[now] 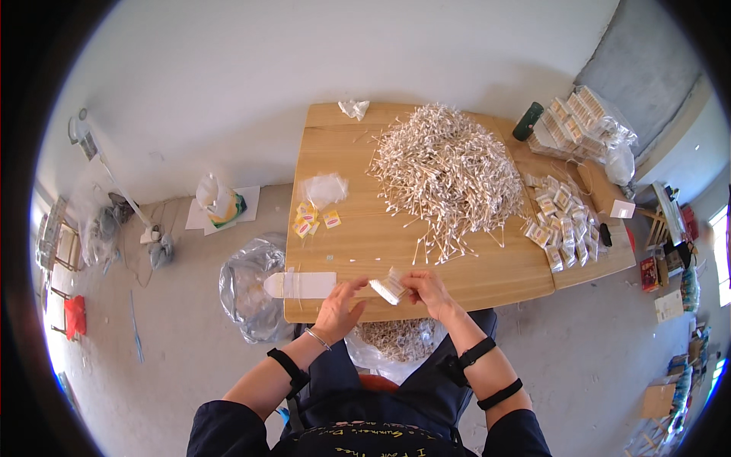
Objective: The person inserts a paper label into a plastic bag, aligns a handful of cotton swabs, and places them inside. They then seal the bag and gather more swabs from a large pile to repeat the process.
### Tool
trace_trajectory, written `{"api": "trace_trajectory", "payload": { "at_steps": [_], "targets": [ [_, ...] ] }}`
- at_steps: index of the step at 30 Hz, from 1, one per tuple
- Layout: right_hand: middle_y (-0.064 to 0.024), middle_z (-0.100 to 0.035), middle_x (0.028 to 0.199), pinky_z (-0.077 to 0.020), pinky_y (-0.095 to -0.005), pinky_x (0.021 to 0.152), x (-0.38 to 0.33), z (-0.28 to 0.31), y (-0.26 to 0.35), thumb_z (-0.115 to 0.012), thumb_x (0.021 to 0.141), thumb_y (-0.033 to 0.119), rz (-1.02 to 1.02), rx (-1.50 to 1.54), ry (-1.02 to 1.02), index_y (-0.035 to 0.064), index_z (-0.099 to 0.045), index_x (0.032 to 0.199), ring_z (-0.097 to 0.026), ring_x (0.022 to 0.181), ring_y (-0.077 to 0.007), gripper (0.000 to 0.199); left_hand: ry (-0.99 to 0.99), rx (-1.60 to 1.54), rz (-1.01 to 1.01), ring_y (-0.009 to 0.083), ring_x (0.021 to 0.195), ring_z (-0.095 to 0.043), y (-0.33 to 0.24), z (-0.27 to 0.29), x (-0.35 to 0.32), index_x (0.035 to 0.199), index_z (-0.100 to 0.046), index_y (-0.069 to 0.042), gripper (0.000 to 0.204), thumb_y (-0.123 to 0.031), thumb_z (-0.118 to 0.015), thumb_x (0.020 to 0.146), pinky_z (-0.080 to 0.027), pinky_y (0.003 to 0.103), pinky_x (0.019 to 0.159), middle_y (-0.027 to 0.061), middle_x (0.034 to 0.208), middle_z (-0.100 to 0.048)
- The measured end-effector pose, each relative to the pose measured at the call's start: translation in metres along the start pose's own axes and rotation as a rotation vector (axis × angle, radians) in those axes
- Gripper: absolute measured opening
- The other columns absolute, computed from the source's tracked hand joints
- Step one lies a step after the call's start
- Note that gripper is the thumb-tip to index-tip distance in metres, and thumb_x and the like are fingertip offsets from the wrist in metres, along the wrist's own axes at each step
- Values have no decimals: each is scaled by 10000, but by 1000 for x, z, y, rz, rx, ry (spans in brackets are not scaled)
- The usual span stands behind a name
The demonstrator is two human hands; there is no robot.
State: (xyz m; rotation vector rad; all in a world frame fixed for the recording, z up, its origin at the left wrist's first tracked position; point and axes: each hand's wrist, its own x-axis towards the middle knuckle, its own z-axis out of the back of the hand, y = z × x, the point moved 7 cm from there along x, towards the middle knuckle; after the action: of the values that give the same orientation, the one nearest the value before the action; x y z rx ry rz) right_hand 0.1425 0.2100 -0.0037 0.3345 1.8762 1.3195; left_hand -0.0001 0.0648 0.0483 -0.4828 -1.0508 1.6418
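My right hand (428,291) pinches the upper right edge of a small clear packet of cotton swabs (389,288), held tilted over the table's near edge. Just left of that packet is my left hand (340,308), its thumb and fingers apart and nothing visible between them. A white card strip (312,285) with a clear band around it lies beside my left fingers. Beyond both hands spreads a big heap of loose cotton swabs (449,179). Small yellow and white cards (306,218) lie at the left, below a stack of clear plastic bags (325,190).
Filled swab packets (565,225) are piled on the table's right side, with bundled packs (582,126) and a dark green bottle (528,122) behind. A crumpled tissue (353,109) lies at the far edge. Clear plastic bags (255,286) sit on the floor at left.
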Motion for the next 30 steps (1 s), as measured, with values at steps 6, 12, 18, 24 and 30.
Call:
{"api": "trace_trajectory", "payload": {
  "at_steps": [6,12,18,24,30],
  "targets": [
    [-29,-612,685,-437,-214,455,-21,-24,-25,-587,867,112,-211,198,333,19,-655,842,-572,551,-105,117,-13,-107,-279,301,1006,-603,-66,2,7,1080,-640,-83,500,-169,-845,632,-470,374,892,122,1092,-641],
    [-55,-609,686,-405,-218,422,-32,-33,-43,-537,884,68,-285,244,424,-13,-630,896,-523,512,-99,124,181,-288,-251,233,926,-643,-59,-25,8,876,-718,-100,278,-154,-841,633,-484,346,864,69,932,-696],
    [-13,-576,672,-408,-231,417,-29,-23,-81,-520,906,147,-332,148,461,57,-623,835,-528,512,-92,154,349,-92,-328,259,970,-632,-40,-62,-2,964,-688,-79,331,-177,-820,677,-480,370,896,89,1018,-679],
    [-26,-476,578,-340,-247,389,-36,67,-86,-543,856,76,-287,199,-147,72,-554,731,-435,436,-119,125,329,268,-106,342,1253,-424,6,-42,-3,1250,-478,-47,634,-214,-773,714,-372,409,1039,168,1313,-486],
    [-91,-572,927,-529,-278,610,-47,243,-16,-531,951,214,275,1068,-575,37,-543,970,-588,796,-173,179,187,308,82,365,1190,-453,61,-9,-1,1237,-465,-42,567,-92,-707,726,-385,424,1016,176,1258,-505]
  ]
}}
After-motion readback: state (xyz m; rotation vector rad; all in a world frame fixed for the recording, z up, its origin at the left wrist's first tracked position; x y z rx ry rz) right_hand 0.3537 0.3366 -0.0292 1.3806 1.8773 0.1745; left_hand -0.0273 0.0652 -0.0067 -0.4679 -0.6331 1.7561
